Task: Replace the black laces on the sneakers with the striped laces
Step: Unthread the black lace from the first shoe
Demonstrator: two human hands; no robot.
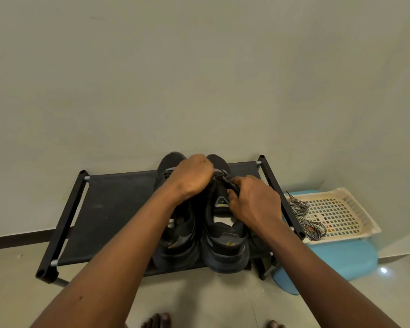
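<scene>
Pale matt wall (199,79) and glossy tiled floor (211,299) form the background, and a low shoe rack (109,209) of black tubes with a stretched fabric shelf is set against the wall. Two black sneakers are stood on it side by side, heels toward the person and toes toward the wall, so their long axes run straight away from the body. The left sneaker (178,242) and the right sneaker (225,245) are built of dull mesh with thick, moulded soles.

The left hand (191,177) is clenched over the front lacing area, back upward; whether anything is held inside it cannot be told. The right hand (253,202) is placed beside the tongue of the right sneaker, and a black lace (231,185) is pinched between its thumb and fingertips. The unlacing step is judged to be in hand.

The striped laces (314,229), round braided cords in black and white, are draped in loose coils over the near edge of a cream plastic lattice basket (365,221) on a smooth blue stool (336,256). They lie to the right of the rack, well apart from the sneakers, so the right hand is much the nearer, and a sideways reach past the rack's end post would be called for.
</scene>
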